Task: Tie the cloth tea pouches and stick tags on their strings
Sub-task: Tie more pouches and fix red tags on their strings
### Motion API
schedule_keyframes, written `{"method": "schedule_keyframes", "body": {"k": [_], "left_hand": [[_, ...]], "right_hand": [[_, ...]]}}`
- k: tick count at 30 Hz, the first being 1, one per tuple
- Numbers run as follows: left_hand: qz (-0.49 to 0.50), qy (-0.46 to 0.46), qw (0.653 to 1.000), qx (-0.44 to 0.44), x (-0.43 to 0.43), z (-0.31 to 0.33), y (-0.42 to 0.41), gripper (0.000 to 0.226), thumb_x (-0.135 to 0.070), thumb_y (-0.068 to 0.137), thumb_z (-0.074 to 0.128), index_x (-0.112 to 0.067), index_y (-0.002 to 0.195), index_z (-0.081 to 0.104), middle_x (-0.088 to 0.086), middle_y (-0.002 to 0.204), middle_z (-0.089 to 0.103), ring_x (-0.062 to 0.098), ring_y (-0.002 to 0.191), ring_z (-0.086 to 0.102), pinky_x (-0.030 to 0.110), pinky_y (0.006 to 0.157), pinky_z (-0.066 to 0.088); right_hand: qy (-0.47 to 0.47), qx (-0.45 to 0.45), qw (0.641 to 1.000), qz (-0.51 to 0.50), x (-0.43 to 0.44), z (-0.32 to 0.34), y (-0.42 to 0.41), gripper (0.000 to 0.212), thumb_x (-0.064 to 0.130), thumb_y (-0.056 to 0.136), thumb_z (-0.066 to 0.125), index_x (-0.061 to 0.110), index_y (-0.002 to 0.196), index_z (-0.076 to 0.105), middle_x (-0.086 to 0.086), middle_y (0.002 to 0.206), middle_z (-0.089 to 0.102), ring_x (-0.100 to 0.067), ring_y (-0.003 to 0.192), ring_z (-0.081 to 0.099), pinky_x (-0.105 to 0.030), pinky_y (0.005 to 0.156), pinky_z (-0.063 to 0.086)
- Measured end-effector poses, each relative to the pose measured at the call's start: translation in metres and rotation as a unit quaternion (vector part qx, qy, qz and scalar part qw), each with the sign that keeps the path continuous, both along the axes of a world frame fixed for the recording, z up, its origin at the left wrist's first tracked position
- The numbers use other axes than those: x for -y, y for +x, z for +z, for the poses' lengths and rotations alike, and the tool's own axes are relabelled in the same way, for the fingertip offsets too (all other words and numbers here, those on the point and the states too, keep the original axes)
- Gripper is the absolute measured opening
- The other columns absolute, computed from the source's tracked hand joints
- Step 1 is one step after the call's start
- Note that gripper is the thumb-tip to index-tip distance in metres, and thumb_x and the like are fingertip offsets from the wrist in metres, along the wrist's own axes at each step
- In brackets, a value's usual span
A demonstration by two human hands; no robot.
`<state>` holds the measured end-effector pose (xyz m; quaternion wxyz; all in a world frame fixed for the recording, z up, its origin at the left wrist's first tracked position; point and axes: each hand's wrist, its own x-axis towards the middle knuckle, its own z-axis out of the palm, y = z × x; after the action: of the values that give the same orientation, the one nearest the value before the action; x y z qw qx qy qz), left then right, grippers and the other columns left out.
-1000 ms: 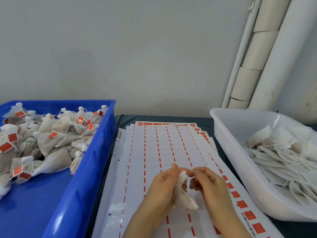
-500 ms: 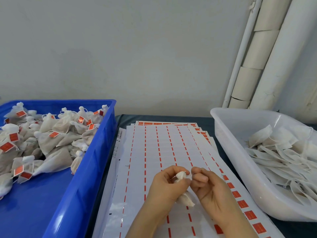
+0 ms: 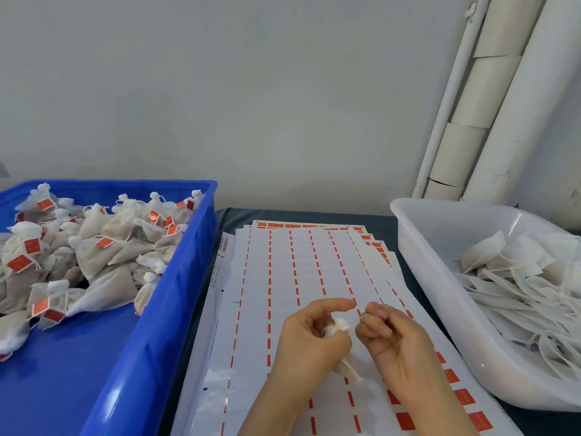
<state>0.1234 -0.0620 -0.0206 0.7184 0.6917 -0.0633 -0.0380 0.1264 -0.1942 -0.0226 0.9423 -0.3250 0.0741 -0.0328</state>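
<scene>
Pretty tight here: we only get the sticker sheets (image 3: 283, 278) between the blue bin (image 3: 176, 294) and the white tub (image 3: 440, 309). Over the sheets' near edge, our left hand (image 3: 309, 338) grips the pouch (image 3: 341, 326) with the forefinger out, and our right hand (image 3: 399, 344) is curled, pinching its string (image 3: 361, 316).

The bench (image 3: 298, 214) is a dark blue-grey surface that shows only as a strip along the wall in the middle of the frame and in narrow gaps between the things it carries. At the left stands a blue crate (image 3: 176, 278), its right wall just beside a fanned stack of white backing sheets (image 3: 283, 272) running from the centre to the lower edge. Most rows of the top sheet show only red dashes, with red tags (image 3: 464, 397) along the far edge and lower right. At the right stands a white tub (image 3: 440, 294), close to the sheets' right edge.
</scene>
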Motion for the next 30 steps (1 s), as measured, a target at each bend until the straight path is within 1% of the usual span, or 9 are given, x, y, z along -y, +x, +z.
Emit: {"method": "schedule_keyframes", "body": {"k": [4, 12, 14, 17, 19, 21, 23, 26, 30], "left_hand": [[-0.011, 0.009, 1.0, 0.003, 0.001, 0.0, -0.001, 0.047, 0.005, 0.074, 0.062, -0.039, 0.085, 0.074, -0.002, 0.067, 0.049, 0.003, 0.051, 0.05, 0.011, 0.051, 0.044], [-0.026, 0.012, 0.999, 0.014, -0.001, -0.004, 0.001, 0.041, 0.0, 0.077, 0.065, -0.038, 0.091, 0.073, -0.006, 0.062, 0.051, 0.002, 0.05, 0.052, 0.011, 0.053, 0.044], [-0.042, 0.027, 0.999, 0.012, -0.001, -0.005, 0.002, 0.041, -0.003, 0.078, 0.065, -0.04, 0.092, 0.071, -0.012, 0.064, 0.06, 0.002, 0.056, 0.055, 0.011, 0.056, 0.046], [-0.055, 0.063, 0.996, 0.006, 0.002, -0.007, 0.002, 0.036, -0.015, 0.079, 0.068, -0.05, 0.088, 0.068, -0.027, 0.091, 0.068, 0.002, 0.085, 0.064, 0.012, 0.069, 0.052], [-0.048, 0.07, 0.996, -0.003, 0.003, -0.004, 0.0, 0.03, -0.029, 0.078, 0.073, -0.058, 0.081, 0.067, -0.033, 0.092, 0.066, 0.002, 0.091, 0.063, 0.012, 0.072, 0.052], [-0.04, 0.078, 0.996, -0.005, 0.003, -0.001, -0.001, 0.026, -0.037, 0.076, 0.075, -0.061, 0.075, 0.067, -0.037, 0.089, 0.065, 0.004, 0.088, 0.063, 0.013, 0.073, 0.052], [-0.034, 0.074, 0.997, -0.004, 0.002, -0.001, -0.001, 0.025, -0.036, 0.078, 0.075, -0.058, 0.069, 0.068, -0.035, 0.086, 0.065, 0.006, 0.083, 0.063, 0.009, 0.065, 0.049], [-0.009, 0.051, 0.999, -0.008, -0.001, -0.003, 0.002, 0.02, -0.03, 0.078, 0.076, -0.045, 0.066, 0.072, -0.024, 0.082, 0.07, 0.007, 0.079, 0.067, 0.009, 0.062, 0.049], [-0.021, 0.011, 0.999, -0.036, -0.004, -0.002, 0.005, 0.02, -0.028, 0.082, 0.071, -0.029, 0.062, 0.072, -0.008, 0.075, 0.073, 0.007, 0.071, 0.069, 0.017, 0.068, 0.05]], "right_hand": [[0.001, -0.014, 1.0, -0.026, 0.002, 0.001, 0.002, 0.019, -0.004, 0.091, 0.033, 0.01, 0.082, 0.042, -0.001, 0.051, 0.035, -0.007, 0.039, 0.032, -0.019, 0.042, 0.037], [-0.029, -0.011, 0.998, -0.05, 0.004, 0.003, 0.001, 0.019, -0.002, 0.092, 0.034, 0.01, 0.089, 0.048, -0.001, 0.052, 0.036, -0.007, 0.042, 0.032, -0.022, 0.052, 0.034], [-0.031, -0.004, 0.998, -0.051, 0.006, 0.003, 0.001, 0.019, -0.001, 0.093, 0.033, 0.008, 0.094, 0.05, -0.001, 0.053, 0.039, -0.006, 0.042, 0.033, -0.02, 0.048, 0.037], [-0.092, -0.003, 0.994, -0.066, 0.011, 0.001, -0.003, 0.017, 0.008, 0.098, 0.036, 0.005, 0.094, 0.053, -0.005, 0.06, 0.049, -0.007, 0.042, 0.037, -0.019, 0.048, 0.044], [-0.246, -0.012, 0.964, -0.098, 0.012, -0.002, -0.005, 0.021, 0.018, 0.099, 0.038, 0.009, 0.087, 0.053, -0.006, 0.066, 0.058, -0.01, 0.043, 0.045, -0.021, 0.056, 0.047], [-0.415, -0.011, 0.898, -0.145, 0.011, -0.005, -0.006, 0.022, 0.028, 0.095, 0.041, 0.013, 0.086, 0.054, 0.001, 0.068, 0.064, -0.012, 0.047, 0.054, -0.017, 0.054, 0.049], [-0.515, 0.016, 0.837, -0.187, 0.01, -0.006, -0.005, 0.024, 0.034, 0.089, 0.042, 0.015, 0.082, 0.055, 0.008, 0.066, 0.063, -0.008, 0.051, 0.057, -0.01, 0.049, 0.047], [-0.588, 0.034, 0.776, -0.224, 0.01, -0.008, -0.005, 0.024, 0.039, 0.083, 0.042, 0.02, 0.076, 0.054, 0.013, 0.064, 0.06, -0.003, 0.054, 0.056, -0.007, 0.047, 0.043], [-0.599, 0.04, 0.765, -0.233, 0.013, -0.01, -0.005, 0.022, 0.043, 0.079, 0.043, 0.025, 0.077, 0.055, 0.014, 0.065, 0.06, -0.002, 0.057, 0.056, -0.013, 0.055, 0.04]]}}
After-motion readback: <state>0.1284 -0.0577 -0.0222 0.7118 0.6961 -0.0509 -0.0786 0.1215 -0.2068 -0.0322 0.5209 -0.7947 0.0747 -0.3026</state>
